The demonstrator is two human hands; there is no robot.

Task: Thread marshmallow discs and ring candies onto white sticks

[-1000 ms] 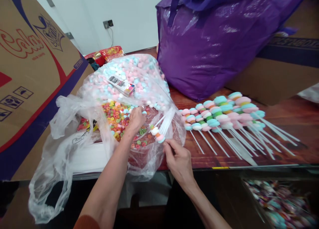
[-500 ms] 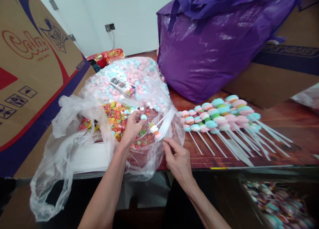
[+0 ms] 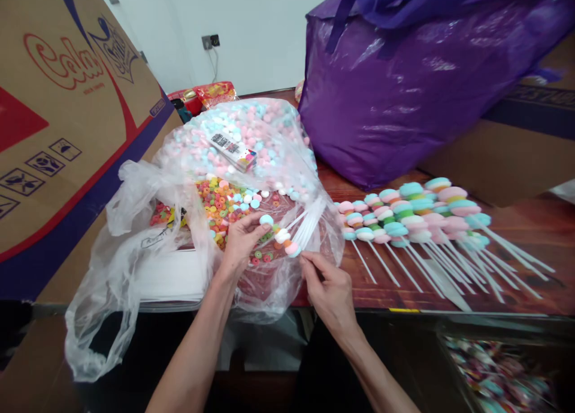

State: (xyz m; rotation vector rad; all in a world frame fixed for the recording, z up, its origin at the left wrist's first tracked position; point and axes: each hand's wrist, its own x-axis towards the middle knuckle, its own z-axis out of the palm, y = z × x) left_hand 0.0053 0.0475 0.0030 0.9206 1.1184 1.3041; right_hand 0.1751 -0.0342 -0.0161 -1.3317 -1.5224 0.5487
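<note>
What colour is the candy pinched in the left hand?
Pale blue candy in left hand; best in head view.

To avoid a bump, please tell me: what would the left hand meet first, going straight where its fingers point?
The blue candy in the left hand would probably first meet the candy stick held by the right hand; depth is unclear here.

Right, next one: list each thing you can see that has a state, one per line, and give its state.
Left hand: pinching a blue candy
Right hand: pinching the held skewer
Held skewer: tilted, several candies threaded
White sticks: bare, loosely bunched
Table skewers: threaded, lying down
Ring candies: loose, heaped
Clear bag: bulging with pastel candies
Printed stack: lying on the clear bag
Purple bag: upright, bulging
</note>
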